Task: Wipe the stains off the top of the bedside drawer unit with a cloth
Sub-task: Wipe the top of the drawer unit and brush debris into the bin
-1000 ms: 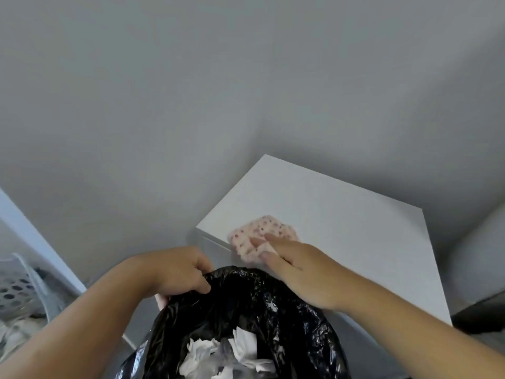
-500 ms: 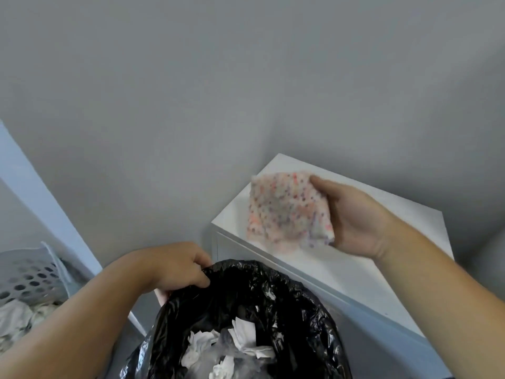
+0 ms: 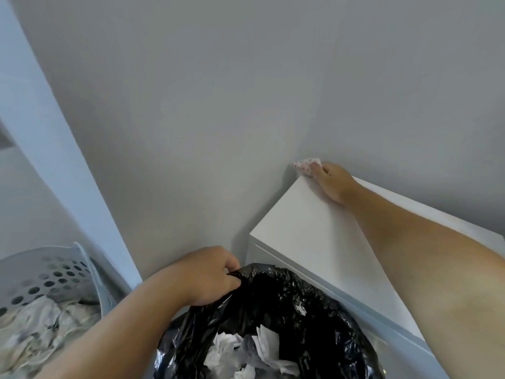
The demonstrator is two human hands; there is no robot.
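Note:
The white bedside drawer unit stands in the corner at the right, its flat top facing me. My right hand reaches to the far left corner of that top and presses a pink spotted cloth against it, next to the wall. Only a small part of the cloth shows past my fingers. My left hand grips the rim of a black bin bag in front of the unit. No stains show on the visible part of the top.
The black bin bag holds crumpled white paper. A grey perforated laundry basket with cloth inside sits at the lower left. Grey walls close in behind and beside the unit.
My right hand lifted the cloth off the near edge of the top, carried it through the air, and now presses it at the far corner. The left hand stayed on the bag rim.

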